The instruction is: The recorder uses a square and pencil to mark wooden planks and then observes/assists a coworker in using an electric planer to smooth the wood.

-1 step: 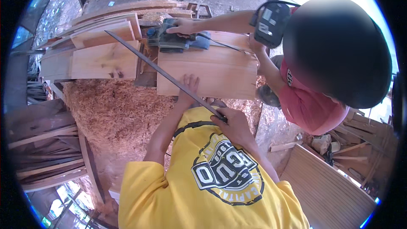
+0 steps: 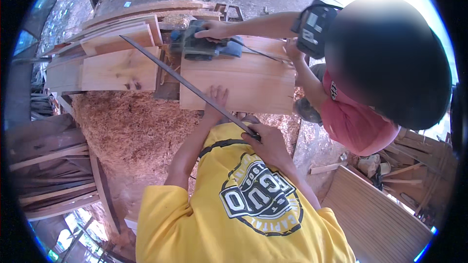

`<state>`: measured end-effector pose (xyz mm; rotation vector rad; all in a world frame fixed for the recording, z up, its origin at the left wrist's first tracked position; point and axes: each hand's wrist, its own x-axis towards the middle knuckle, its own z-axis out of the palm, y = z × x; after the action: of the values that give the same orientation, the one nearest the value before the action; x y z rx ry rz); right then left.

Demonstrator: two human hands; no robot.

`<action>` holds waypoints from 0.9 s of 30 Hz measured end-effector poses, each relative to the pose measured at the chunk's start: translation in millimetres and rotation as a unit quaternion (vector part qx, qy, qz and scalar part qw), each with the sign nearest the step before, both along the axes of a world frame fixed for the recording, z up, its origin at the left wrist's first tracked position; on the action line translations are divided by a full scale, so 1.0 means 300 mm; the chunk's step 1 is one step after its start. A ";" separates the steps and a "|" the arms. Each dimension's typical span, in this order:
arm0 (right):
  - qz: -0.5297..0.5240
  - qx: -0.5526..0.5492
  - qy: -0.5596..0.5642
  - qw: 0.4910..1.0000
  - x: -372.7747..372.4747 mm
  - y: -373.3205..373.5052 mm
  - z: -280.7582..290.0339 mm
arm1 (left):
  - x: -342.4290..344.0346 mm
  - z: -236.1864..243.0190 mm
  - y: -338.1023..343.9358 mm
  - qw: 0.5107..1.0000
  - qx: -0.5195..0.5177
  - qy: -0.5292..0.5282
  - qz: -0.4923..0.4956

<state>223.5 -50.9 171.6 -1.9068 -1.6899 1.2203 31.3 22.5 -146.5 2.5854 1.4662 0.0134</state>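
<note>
My left hand [image 2: 218, 96] lies with its fingers stretched out on the near edge of a pale wooden board [image 2: 243, 87]. Closed around the near end of a long, thin, dark metal bar [image 2: 187, 86] is my right hand [image 2: 268, 139], close to my waist. The bar slants away to the far left, passing over my left hand and the board, and narrows to a point. Beyond it, a co-worker's hand [image 2: 214, 30] grips a dark electric hand planer [image 2: 200, 44] on the board's far side. That person's other hand [image 2: 294, 51] is by the board's right end.
More planks [image 2: 119, 70] lie left of the board, with long timbers [image 2: 146, 7] behind. Wood shavings [image 2: 131, 126] cover the ground below. A power cord [image 2: 256, 51] trails from the planer. The co-worker leans in from the right; a grooved panel [image 2: 375, 214] stands at lower right.
The co-worker's head and the dark device at its front have shifted slightly. The planer has barely moved. My hands and the bar stay put.
</note>
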 end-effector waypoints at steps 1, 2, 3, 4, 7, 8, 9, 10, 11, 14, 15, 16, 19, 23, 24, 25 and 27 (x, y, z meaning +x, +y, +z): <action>-0.005 -0.005 -0.002 1.000 -0.001 -0.004 -0.005 | 0.002 0.015 0.004 1.000 -0.011 -0.029 0.006; -0.005 -0.005 -0.004 1.000 -0.001 -0.009 -0.009 | -0.001 0.001 0.003 0.999 -0.011 -0.031 0.005; -0.003 0.006 -0.005 1.000 -0.001 -0.014 -0.013 | -0.001 -0.012 0.002 1.000 -0.006 -0.029 0.005; 0.000 0.017 -0.007 1.000 0.001 -0.018 -0.014 | -0.002 -0.025 0.001 1.000 -0.002 -0.026 0.003; -0.006 0.014 -0.002 1.000 0.005 -0.012 0.002 | -0.010 -0.020 -0.001 1.000 -0.003 -0.015 -0.005; -0.012 0.014 -0.001 1.000 0.008 -0.013 0.000 | -0.006 0.002 0.005 1.000 -0.003 -0.015 -0.011; -0.016 0.019 0.000 1.000 0.012 -0.013 -0.002 | -0.002 0.032 0.011 1.000 -0.021 -0.006 -0.011; -0.020 0.024 0.001 0.999 0.016 -0.015 -0.004 | 0.005 0.062 0.016 0.999 -0.039 0.003 -0.011; -0.024 0.025 0.002 0.999 0.021 -0.019 -0.007 | 0.010 0.069 0.017 0.999 -0.039 0.004 -0.014; -0.049 0.031 0.008 0.998 0.035 -0.029 -0.013 | 0.023 0.075 0.023 0.997 -0.068 -0.022 0.005; -0.045 0.035 0.010 0.998 0.041 -0.028 -0.010 | 0.021 0.068 0.030 0.996 -0.087 -0.024 0.003; -0.042 0.039 0.012 0.998 0.047 -0.028 -0.009 | 0.021 0.060 0.034 0.994 -0.106 -0.025 0.000; -0.064 0.061 0.032 0.996 0.057 -0.032 -0.021 | 0.043 0.139 0.056 0.985 -0.169 -0.034 0.016; -0.074 0.073 0.030 0.994 0.065 -0.044 -0.030 | 0.019 0.086 0.057 0.988 -0.151 -0.043 0.002; -0.080 0.066 0.026 0.994 0.066 -0.045 -0.028 | 0.022 0.102 0.060 0.987 -0.153 -0.042 -0.005; -0.085 0.059 0.021 0.994 0.068 -0.045 -0.026 | 0.027 0.119 0.063 0.987 -0.155 -0.041 -0.011; -0.079 0.053 0.016 0.995 0.073 -0.046 -0.022 | 0.034 0.139 0.061 0.988 -0.150 -0.039 -0.010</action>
<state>245.3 -64.6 165.0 -1.9072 -1.5229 1.0731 41.4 40.8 -104.8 2.3302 1.3038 -0.1002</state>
